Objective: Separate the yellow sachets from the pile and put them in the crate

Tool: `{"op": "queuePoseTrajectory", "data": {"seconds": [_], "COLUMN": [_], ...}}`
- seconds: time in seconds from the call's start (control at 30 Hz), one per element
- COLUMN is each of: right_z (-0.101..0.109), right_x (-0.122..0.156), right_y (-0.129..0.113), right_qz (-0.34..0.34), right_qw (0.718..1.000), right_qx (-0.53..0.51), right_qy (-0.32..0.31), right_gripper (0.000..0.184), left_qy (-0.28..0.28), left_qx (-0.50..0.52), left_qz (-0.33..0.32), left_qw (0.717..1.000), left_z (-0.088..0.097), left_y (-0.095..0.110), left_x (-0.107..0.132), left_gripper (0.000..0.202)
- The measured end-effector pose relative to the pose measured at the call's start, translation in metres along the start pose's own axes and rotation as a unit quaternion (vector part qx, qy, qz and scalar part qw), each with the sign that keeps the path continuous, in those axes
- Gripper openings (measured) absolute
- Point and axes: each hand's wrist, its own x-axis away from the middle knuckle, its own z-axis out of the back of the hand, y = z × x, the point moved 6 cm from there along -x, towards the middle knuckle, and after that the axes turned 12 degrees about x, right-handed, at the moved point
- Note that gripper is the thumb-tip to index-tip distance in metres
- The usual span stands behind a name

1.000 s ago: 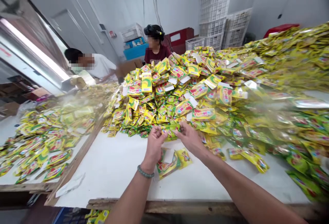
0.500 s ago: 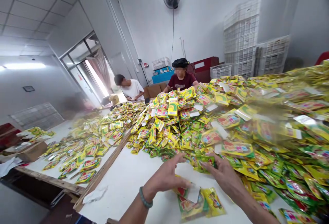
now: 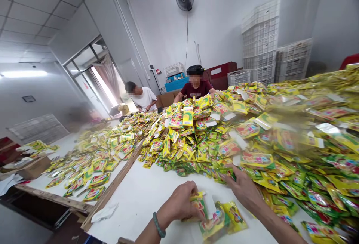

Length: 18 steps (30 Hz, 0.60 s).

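My left hand [image 3: 182, 203], with a beaded bracelet on its wrist, has its fingers wrapped round a small yellow-and-green carton [image 3: 199, 203] with a white flap standing open. Under and beside this carton, more yellow packs [image 3: 234, 217] lie on the white table. At the near edge of the big heap, my right hand [image 3: 244, 186] pinches a small green packet [image 3: 228, 171] between thumb and fingers. Part of that packet is hidden behind the fingers.
A high heap of yellow cartons and green packets [image 3: 193, 139] covers the table's middle and right. A wooden strip [image 3: 117, 180] divides it from cartons [image 3: 98, 165] on the left. Two people [image 3: 195, 87] sit across the table. Crates [image 3: 260, 42] stand behind.
My left hand has come down from beside the heap and closed on the carton, lifting it slightly. My right hand has stayed at the heap's edge with little movement.
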Motion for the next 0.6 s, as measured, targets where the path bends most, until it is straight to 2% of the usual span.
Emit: {"op": "queuePoseTrajectory", "data": {"seconds": [0.1,0.23,0.3,0.4,0.5,0.6], "right_z": [0.008,0.026,0.022,0.011,0.005,0.006], "right_x": [-0.002,-0.001,-0.003,-0.004,-0.004,-0.004], "right_y": [0.001,0.001,-0.004,-0.005,0.000,0.000], "right_qz": [-0.003,-0.029,0.001,0.034,0.025,0.026], "right_qw": [0.998,0.991,0.995,0.999,0.995,0.994], "right_qx": [-0.054,-0.104,-0.093,-0.007,0.066,0.058], "right_qy": [0.020,0.080,0.037,-0.035,-0.073,-0.088], "right_gripper": [0.036,0.032,0.026,0.018,0.016,0.020], "left_qy": [0.038,0.063,0.078,0.079,0.065,0.075], "left_qx": [0.173,0.367,0.428,0.476,0.478,0.463], "left_qz": [0.010,-0.021,-0.025,-0.009,0.009,0.006], "left_qw": [0.984,0.928,0.900,0.876,0.876,0.883], "left_z": [0.001,-0.009,-0.016,-0.025,-0.029,-0.027], "left_y": [0.006,0.016,0.017,0.014,0.010,0.007], "left_x": [-0.012,-0.031,-0.037,-0.040,-0.038,-0.036], "left_gripper": [0.044,0.041,0.042,0.045,0.046,0.044]}}
